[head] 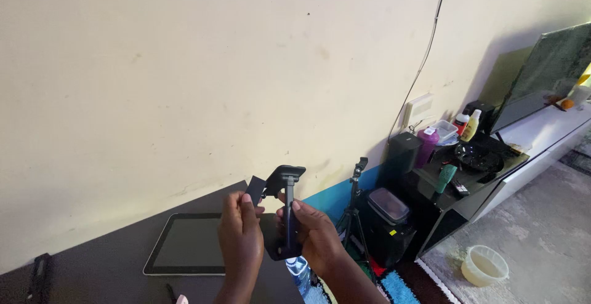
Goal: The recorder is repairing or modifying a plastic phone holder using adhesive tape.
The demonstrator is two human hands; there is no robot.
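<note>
Stand: black folding plastic tablet stand point(284, 215), looks light, stiff | pinched shut by left hand point(240, 239), right hand point(317, 236) | hinge at 12 o'clock best avoided

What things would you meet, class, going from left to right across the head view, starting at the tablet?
Tablet → left hand → black stand → right hand → tripod → purple bottle → pale bowl

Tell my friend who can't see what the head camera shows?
Two hands, the left hand and the right hand, hold up a black folding stand above a dark table. A tablet lies flat on it, near a cream wall.
</note>
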